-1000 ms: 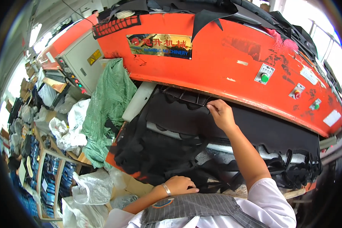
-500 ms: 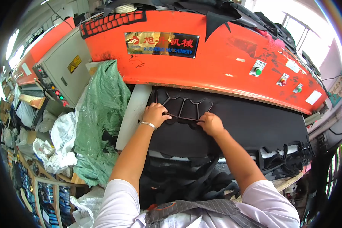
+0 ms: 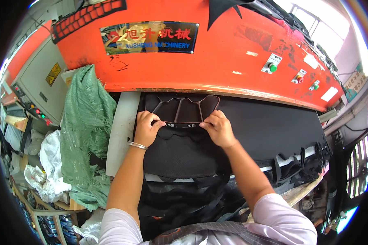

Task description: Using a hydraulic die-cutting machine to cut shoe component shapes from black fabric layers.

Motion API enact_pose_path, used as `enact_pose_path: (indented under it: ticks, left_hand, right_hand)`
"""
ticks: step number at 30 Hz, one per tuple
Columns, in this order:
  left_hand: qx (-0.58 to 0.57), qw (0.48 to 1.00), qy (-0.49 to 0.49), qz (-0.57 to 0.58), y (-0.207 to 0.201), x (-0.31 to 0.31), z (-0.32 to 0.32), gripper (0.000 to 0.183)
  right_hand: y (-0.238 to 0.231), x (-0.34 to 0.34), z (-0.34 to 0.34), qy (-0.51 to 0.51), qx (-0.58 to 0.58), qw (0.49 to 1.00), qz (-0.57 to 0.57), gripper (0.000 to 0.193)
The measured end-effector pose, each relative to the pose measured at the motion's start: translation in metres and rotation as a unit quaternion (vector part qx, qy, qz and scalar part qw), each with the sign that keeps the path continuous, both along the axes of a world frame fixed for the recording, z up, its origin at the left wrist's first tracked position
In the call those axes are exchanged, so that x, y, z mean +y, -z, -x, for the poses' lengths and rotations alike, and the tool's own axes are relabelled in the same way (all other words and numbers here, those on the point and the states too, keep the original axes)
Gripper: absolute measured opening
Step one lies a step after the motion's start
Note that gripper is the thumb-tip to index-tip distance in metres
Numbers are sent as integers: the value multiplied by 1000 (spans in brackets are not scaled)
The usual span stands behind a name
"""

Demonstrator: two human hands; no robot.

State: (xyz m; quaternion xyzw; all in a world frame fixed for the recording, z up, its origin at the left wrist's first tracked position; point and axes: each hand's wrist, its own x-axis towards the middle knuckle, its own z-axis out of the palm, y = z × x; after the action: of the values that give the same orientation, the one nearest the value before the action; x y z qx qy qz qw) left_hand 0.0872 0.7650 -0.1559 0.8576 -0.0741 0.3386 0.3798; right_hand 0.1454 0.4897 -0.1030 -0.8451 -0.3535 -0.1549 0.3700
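A metal cutting die (image 3: 182,122), a thin open frame with cross bars, sits over a black sheet of material (image 3: 270,126) beneath the front beam of a press. My left hand (image 3: 147,127), with a bangle at the wrist, pinches the near left corner of the die between thumb and fingers. At the near right corner my right hand (image 3: 219,129) grips the same frame, its thumb pointing inward. Pale markings show on the die's near edge between the two thumbs. Scalloped cut edges mark the sheet just in front of the die.
The orange-red press beam (image 3: 216,69) spans the far side, with a green button (image 3: 273,67) and a red button (image 3: 300,80). A pale board (image 3: 119,139) and a green woven sack (image 3: 84,134) stand left. Black offcuts (image 3: 288,169) hang along the near edge.
The view has moved closer to the press and shifted right. Both hands still hold the die, a little farther apart, and its near edge now appears more level.
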Motion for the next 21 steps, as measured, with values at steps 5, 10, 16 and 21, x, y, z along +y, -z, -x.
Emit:
enact_pose_path:
  ticks: [5,10,16,21]
  left_hand:
    - [19,995,11,-101,-3,-3,0,18]
    - [9,994,13,-106,8,5,-7,13]
    - [-72,990,-57,-108,-22,-11,-4,20]
    - [-19,865,110,490,32,-10,-16,61]
  right_hand:
    - [-36,16,-4,-105,-148,977,109,26]
    - [-23,75,-19,-130,87,897,414,53]
    - [-35,89,-40,-133,149,863,465,64]
    - [-28,49,-31,-155,124,900,388,63]
